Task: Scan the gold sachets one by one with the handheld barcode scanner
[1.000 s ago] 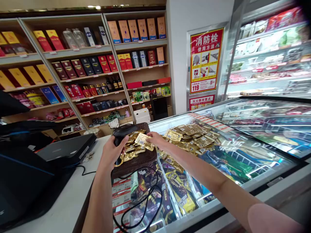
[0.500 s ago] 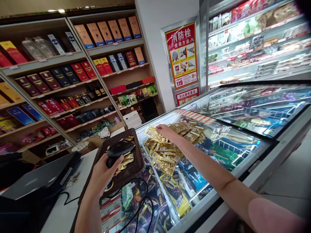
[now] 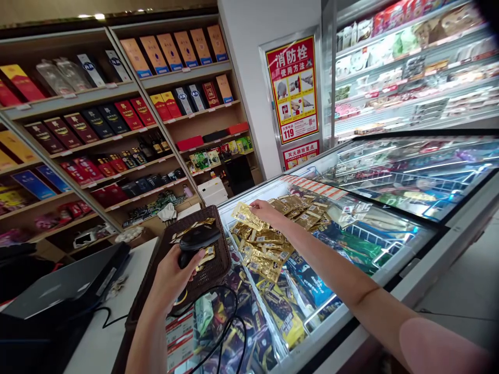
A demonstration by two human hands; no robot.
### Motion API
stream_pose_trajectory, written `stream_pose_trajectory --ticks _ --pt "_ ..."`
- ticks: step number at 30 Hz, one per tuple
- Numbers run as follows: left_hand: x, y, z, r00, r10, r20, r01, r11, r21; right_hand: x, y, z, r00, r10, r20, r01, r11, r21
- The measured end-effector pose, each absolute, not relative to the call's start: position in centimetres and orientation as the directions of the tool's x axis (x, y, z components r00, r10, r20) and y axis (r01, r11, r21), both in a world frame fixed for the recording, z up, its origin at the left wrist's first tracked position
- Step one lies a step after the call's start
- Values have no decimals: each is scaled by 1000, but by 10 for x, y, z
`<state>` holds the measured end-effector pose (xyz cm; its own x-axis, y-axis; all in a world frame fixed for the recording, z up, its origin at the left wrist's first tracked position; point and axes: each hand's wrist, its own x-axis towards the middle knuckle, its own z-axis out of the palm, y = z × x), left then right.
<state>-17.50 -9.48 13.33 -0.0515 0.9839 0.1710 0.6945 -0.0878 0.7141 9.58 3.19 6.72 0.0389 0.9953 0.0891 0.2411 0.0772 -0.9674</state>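
Note:
My left hand (image 3: 177, 272) is wrapped round the handle of a black barcode scanner (image 3: 198, 237), whose head points right over a brown woven basket (image 3: 221, 259). Gold packets (image 3: 208, 255) lie in that basket, partly hidden under the scanner. Farther right, my right hand (image 3: 265, 212) pinches the corner of a shiny gold packet (image 3: 246, 215), which is tilted with a printed code patch on its face. Below and beside it, a heap of similar gold packets (image 3: 265, 254) rests on the glass top of the freezer (image 3: 312, 332). The scanner's black cable (image 3: 237, 311) loops down over the glass.
Frozen goods in colourful wrappers show through the freezer glass. A dark monitor (image 3: 70, 280) stands on the white counter (image 3: 132, 275) at left. Behind are shelves of boxed bottles (image 3: 127, 114), a red fire-hydrant poster (image 3: 292, 88) and a lit display fridge (image 3: 409, 67).
My left hand has moved the scanner slightly right, toward the gold packet. My right hand holds the packet in nearly the same place.

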Motion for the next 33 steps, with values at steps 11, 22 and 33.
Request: stream_pose_trajectory --ticks 11,22,33 --pt "-169 -98 136 -8 987 161 667 -115 736 95 27 74 55 997 54 230 40 -972" --pt "-174 -98 134 -39 980 196 666 -121 736 137 56 59 206 964 166 575 18 -818" --pt "-232 -104 152 -251 947 203 694 30 719 158 56 43 198 980 -30 914 -195 -357"
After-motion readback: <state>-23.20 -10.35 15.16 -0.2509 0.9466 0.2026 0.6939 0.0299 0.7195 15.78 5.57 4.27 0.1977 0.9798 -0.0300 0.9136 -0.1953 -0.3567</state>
